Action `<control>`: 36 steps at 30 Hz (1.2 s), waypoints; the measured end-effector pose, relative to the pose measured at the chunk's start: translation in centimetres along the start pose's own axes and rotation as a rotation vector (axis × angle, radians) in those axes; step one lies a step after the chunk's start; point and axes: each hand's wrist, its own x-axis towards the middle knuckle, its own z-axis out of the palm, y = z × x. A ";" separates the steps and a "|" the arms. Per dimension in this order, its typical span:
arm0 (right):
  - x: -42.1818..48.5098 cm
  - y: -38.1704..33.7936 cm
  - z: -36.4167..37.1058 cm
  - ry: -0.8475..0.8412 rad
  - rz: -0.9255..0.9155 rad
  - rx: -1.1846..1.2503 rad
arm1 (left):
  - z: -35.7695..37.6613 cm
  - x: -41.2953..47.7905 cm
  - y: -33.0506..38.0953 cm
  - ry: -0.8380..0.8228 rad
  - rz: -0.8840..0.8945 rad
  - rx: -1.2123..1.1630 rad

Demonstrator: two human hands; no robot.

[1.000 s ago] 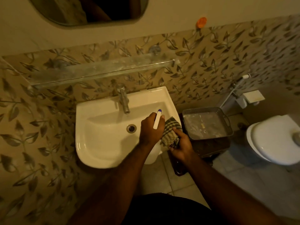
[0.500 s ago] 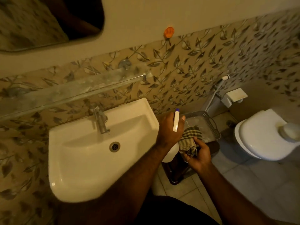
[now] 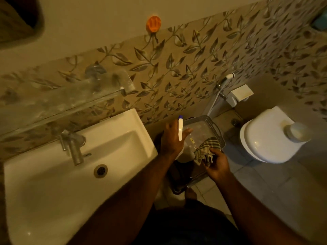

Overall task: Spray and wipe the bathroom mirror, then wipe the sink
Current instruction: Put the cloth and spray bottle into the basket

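Note:
My left hand (image 3: 172, 137) holds a white spray bottle (image 3: 180, 129) with a blue tip, upright, over the grey tray (image 3: 215, 125) to the right of the sink. My right hand (image 3: 216, 162) grips a bunched checked cloth (image 3: 207, 150) just right of the bottle, above the tray's near side. The white sink (image 3: 127, 124) with its metal tap (image 3: 74, 150) and drain (image 3: 100, 171) lies to the left of both hands. Only a dark corner of the mirror (image 3: 19, 18) shows at the top left.
A glass shelf (image 3: 62, 101) juts from the leaf-patterned tiles above the sink. A white toilet (image 3: 269, 138) with a round object on its lid stands at the right. A hand shower (image 3: 223, 82) and an orange hook (image 3: 153, 23) are on the wall. Tiled floor lies below.
Both hands have moved right from the sink's edge to over the grey tray, carrying bottle and cloth. My view has swung right, so the sink and mirror slid left.

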 end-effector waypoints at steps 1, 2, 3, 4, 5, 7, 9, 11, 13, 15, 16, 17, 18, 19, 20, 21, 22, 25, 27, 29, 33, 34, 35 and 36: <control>1.6 -0.8 -0.4 0.012 0.019 -0.038 | 0.8 0.8 -0.2 -0.009 -0.027 0.020; 3.1 -1.7 -0.9 0.038 0.038 -0.100 | 1.4 1.5 -0.3 -0.022 -0.071 0.037; 4.7 -2.5 -1.4 0.051 0.045 -0.160 | 2.1 2.2 -0.3 -0.024 -0.119 0.048; 6.1 -3.3 -1.9 0.078 0.047 -0.250 | 2.9 3.0 -0.4 -0.017 -0.162 0.054; 7.8 -3.9 -2.3 0.074 0.057 -0.305 | 3.7 3.6 -0.5 -0.015 -0.193 0.054; 10.4 -5.5 -2.7 0.078 0.036 -0.442 | 6.0 4.7 -1.4 -0.045 -0.241 0.014; 13.0 -6.6 -2.8 0.061 -0.005 -0.625 | 8.6 5.7 -2.3 -0.052 -0.305 -0.031; 15.2 -7.3 -2.5 -0.024 -0.058 -0.809 | 10.9 6.4 -3.0 -0.047 -0.361 -0.030; 17.4 -8.1 -2.3 -0.051 -0.078 -0.974 | 12.9 7.1 -3.6 -0.072 -0.405 0.001; 19.6 -8.9 -2.2 -0.120 -0.009 -1.048 | 14.8 7.6 -4.2 -0.089 -0.388 0.014; 20.8 -9.1 -1.9 -0.151 -0.012 -1.118 | 15.6 8.0 -4.6 -0.097 -0.385 -0.002; 21.9 -9.2 -1.7 -0.190 -0.052 -1.230 | 16.4 8.2 -5.2 -0.119 -0.398 -0.011; 23.0 -9.3 -1.5 -0.218 -0.053 -1.370 | 17.1 8.4 -5.7 -0.131 -0.390 -0.011; 24.1 -9.2 -1.5 -0.226 -0.093 -1.487 | 17.7 8.7 -6.3 -0.153 -0.385 0.009; 24.6 -9.3 -1.1 -0.217 -0.162 -1.593 | 18.2 9.0 -7.0 -0.161 -0.380 0.015; 25.0 -9.3 -0.7 -0.251 -0.210 -1.671 | 18.7 9.3 -7.6 -0.166 -0.394 0.013; 25.5 -9.3 -0.3 -0.296 -0.261 -1.730 | 19.0 9.6 -8.0 -0.169 -0.403 0.013; 27.9 -8.9 0.1 -0.339 -0.350 -1.863 | 19.9 10.1 -9.1 -0.159 -0.410 0.022; 29.1 -8.2 -0.1 -0.374 -0.356 -1.934 | 20.7 10.3 -9.8 -0.134 -0.437 -0.012; 29.9 -7.2 -0.7 -0.392 -0.393 -1.991 | 21.2 10.5 -10.4 -0.125 -0.455 -0.029; 32.4 -4.9 -3.9 -0.469 -0.411 -2.090 | 21.8 10.2 -11.7 -0.161 -0.439 -0.034; 32.2 -4.8 -4.3 -0.495 -0.403 -2.110 | 21.9 10.1 -11.6 -0.171 -0.429 -0.022; 31.5 -4.8 -4.3 -0.513 -0.384 -2.097 | 22.0 10.0 -11.7 -0.178 -0.411 -0.008; 30.9 -4.8 -4.1 -0.517 -0.343 -2.079 | 22.0 9.9 -11.5 -0.188 -0.393 0.009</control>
